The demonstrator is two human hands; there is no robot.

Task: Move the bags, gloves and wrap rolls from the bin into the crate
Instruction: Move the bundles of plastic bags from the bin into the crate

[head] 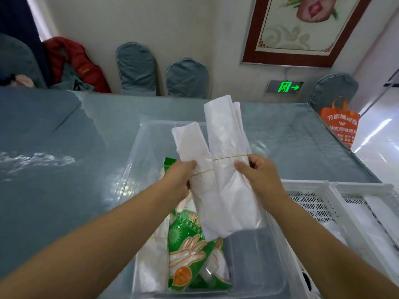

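White plastic bags, folded into two long bundles (pixel 224 169), are held side by side at the centre of the frame, above the clear bin (pixel 138 152). A thin yellow rubber band (pixel 231 157) runs across both bundles at mid-height. The left hand (pixel 183 175) grips the left, shorter bundle, thumb on its front face and fingers curled behind it. The right hand (pixel 257 173) pinches the right edge of the taller bundle at the band, thumb in front and fingers curled behind.

Below the bundles, in the lower centre of the frame, the bin contains a green glove packet (pixel 190 255) printed with orange hand outlines. More white and translucent bags (pixel 151 264) lie just left of the packet, inside the bin.

At the lower right of the frame, a white perforated crate (pixel 319 203) stands just beside the bin, and its contents cannot be made out clearly. Both containers rest on a table under a blue-grey cloth (pixel 54 169) with a glossy cover.

Covered chairs (pixel 136 67) line the wall at the top of the frame. An orange shopping bag (pixel 339 126) stands at the right edge, and a red jacket (pixel 86 67) lies at the upper left
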